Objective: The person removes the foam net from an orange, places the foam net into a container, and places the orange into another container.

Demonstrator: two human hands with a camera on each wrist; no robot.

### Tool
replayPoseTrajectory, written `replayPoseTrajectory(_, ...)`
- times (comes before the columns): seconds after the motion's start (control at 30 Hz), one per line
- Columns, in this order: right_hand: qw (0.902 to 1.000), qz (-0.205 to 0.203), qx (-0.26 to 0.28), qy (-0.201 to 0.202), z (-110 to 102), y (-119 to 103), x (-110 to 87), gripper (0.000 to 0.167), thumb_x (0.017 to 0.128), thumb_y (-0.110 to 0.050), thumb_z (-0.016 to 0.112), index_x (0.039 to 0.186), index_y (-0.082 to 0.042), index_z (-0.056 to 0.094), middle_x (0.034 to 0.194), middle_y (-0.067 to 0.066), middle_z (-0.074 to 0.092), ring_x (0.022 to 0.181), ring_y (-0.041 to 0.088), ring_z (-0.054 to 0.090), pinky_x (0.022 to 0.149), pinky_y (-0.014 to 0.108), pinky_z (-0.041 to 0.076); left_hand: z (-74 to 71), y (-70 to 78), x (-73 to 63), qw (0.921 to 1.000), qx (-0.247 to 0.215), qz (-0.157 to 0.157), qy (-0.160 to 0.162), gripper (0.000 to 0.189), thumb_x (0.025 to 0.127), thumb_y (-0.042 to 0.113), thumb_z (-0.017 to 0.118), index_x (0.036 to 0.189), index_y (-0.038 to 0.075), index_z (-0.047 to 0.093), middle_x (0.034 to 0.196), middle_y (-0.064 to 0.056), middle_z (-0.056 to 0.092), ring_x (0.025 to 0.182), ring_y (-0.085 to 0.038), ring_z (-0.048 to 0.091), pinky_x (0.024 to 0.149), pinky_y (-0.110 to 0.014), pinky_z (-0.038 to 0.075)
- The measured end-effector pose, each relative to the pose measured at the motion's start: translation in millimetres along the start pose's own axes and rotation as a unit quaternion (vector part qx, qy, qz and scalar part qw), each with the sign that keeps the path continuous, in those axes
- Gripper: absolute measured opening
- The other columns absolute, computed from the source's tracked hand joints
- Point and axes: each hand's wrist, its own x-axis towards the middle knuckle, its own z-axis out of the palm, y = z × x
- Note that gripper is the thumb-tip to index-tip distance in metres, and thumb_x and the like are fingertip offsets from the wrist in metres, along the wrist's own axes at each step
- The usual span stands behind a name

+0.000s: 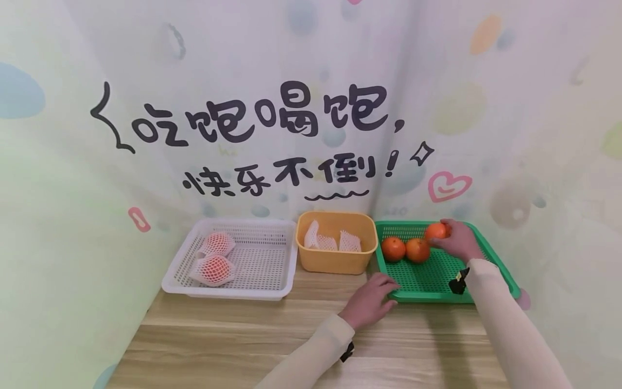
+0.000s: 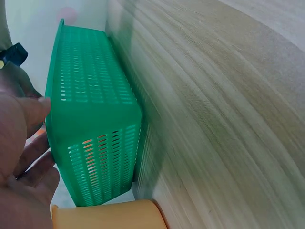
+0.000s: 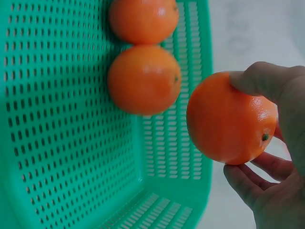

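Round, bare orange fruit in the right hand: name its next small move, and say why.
Probably lower the round, bare orange fruit into the green perforated plastic basket, beside the two matching fruits. The right hand holds it, seemingly raised at the basket's far side; the left hand touches the basket's near corner, and open space shows next to the pair.

R hand [image 1: 460,241] gripping — L [image 1: 369,302] prob. relaxed
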Motion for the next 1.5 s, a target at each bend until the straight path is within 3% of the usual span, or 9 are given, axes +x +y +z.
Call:
replayPoseTrajectory(0.17, 0.9998, 0.015, -0.009, -0.002, 0.7, 18.1, 10.2, 0.080, 0.091, -0.029, 0.072, 0.149, 0.015, 0.036, 0.144, 0.041, 0.045, 0.122, 0.055, 0.050, 0.095, 0.070, 0.049, 5.1, -0.4, 3.8, 0.9987, 0.034, 0.032, 0.022, 0.027, 0.099, 0.024, 0.069, 0.126, 0.021, 0.072, 0.123, 0.008, 0.064, 0.121, -0.008, 0.054, 0.103, -0.012, 0.046)
replayPoseTrajectory(0.33, 0.9989, 0.038, -0.023, -0.015, 5.4, 36.0, 15.9, 0.081, 0.091, -0.030, 0.070, 0.147, 0.017, 0.035, 0.140, 0.043, 0.047, 0.114, 0.053, 0.053, 0.088, 0.066, 0.053, 11.5, -0.9, 7.1, 0.9958, 0.057, 0.052, 0.048, 0.021, 0.097, 0.019, 0.070, 0.117, 0.023, 0.076, 0.115, 0.010, 0.067, 0.116, -0.006, 0.056, 0.102, -0.011, 0.046)
replayPoseTrajectory(0.57, 0.9971, 0.074, -0.012, -0.013, 19.7, 53.0, 22.1, 0.082, 0.088, -0.029, 0.073, 0.143, 0.018, 0.035, 0.132, 0.042, 0.049, 0.106, 0.051, 0.055, 0.080, 0.058, 0.055, 10.8, -0.3, 7.4, 0.9962, 0.048, 0.041, 0.059, 0.021, 0.096, 0.013, 0.071, 0.113, 0.024, 0.078, 0.110, 0.012, 0.069, 0.112, -0.005, 0.059, 0.098, -0.009, 0.048)
replayPoseTrajectory(0.8, 0.9952, 0.080, -0.034, -0.045, 31.4, 64.0, 29.7, 0.081, 0.086, -0.026, 0.071, 0.144, 0.017, 0.035, 0.131, 0.044, 0.049, 0.103, 0.050, 0.054, 0.078, 0.055, 0.055, 11.3, -1.0, 9.8, 0.9974, 0.026, 0.028, 0.061, 0.023, 0.094, 0.010, 0.072, 0.111, 0.024, 0.079, 0.107, 0.011, 0.068, 0.110, -0.004, 0.059, 0.096, -0.007, 0.047)
replayPoseTrajectory(1.17, 0.9943, 0.074, -0.038, -0.067, 36.0, 69.4, 30.8, 0.079, 0.090, -0.023, 0.068, 0.151, 0.012, 0.033, 0.144, 0.045, 0.039, 0.119, 0.058, 0.048, 0.095, 0.067, 0.048, 8.1, 2.0, 12.2, 0.9991, 0.022, 0.008, 0.036, 0.024, 0.094, 0.010, 0.072, 0.110, 0.025, 0.080, 0.107, 0.011, 0.069, 0.109, -0.004, 0.059, 0.096, -0.007, 0.047)
replayPoseTrajectory(1.5, 0.9929, 0.071, -0.047, -0.083, 38.1, 70.5, 26.3, 0.080, 0.093, -0.026, 0.064, 0.153, 0.012, 0.029, 0.147, 0.045, 0.037, 0.122, 0.061, 0.046, 0.098, 0.069, 0.047, 7.5, 3.9, 12.2, 0.9996, 0.014, -0.001, 0.025, 0.025, 0.094, 0.008, 0.071, 0.110, 0.024, 0.080, 0.106, 0.012, 0.070, 0.108, -0.003, 0.059, 0.096, -0.008, 0.046)
